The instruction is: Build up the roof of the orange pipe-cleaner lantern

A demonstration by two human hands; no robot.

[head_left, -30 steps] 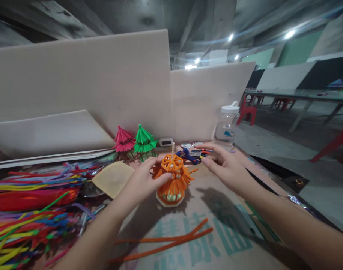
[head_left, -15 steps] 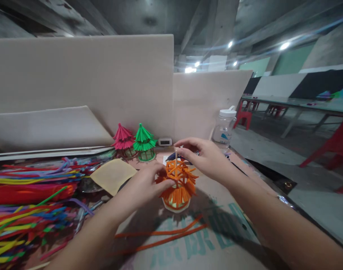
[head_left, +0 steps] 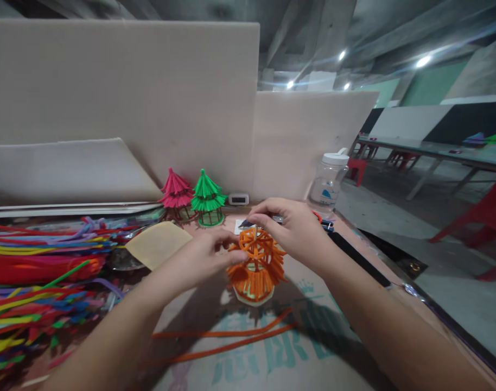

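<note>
A small orange model pavilion (head_left: pixel 254 285), made of fuzzy pipe cleaners with fringed eaves, stands upright on a pale base in front of me. My left hand (head_left: pixel 209 250) is at its left side, thumb in front of the upper frame and curled fingers partly behind it. From the right, my right hand (head_left: pixel 291 225) arches over the top, thumb and forefinger close together at a thin pale stick (head_left: pixel 255 233) rising from the middle. Its upper end is hidden by the fingers. Two loose orange pipe cleaners (head_left: pixel 231 335) lie on the table nearer me.
Pink (head_left: pixel 177 187) and green (head_left: pixel 208 190) pavilions stand behind, by a small white digital display (head_left: pixel 238 199). Colourful pipe cleaners (head_left: pixel 40 266) heap up at left beside a beige sheet (head_left: pixel 156 244). A clear bottle (head_left: pixel 328 182) stands at back right. Pale boards (head_left: pixel 121 98) wall the table's back.
The view has shifted slightly. My right hand sits lower over the orange pavilion, and less of the stick shows. My left hand has drawn slightly outward, its thumb covering less of the frame.
</note>
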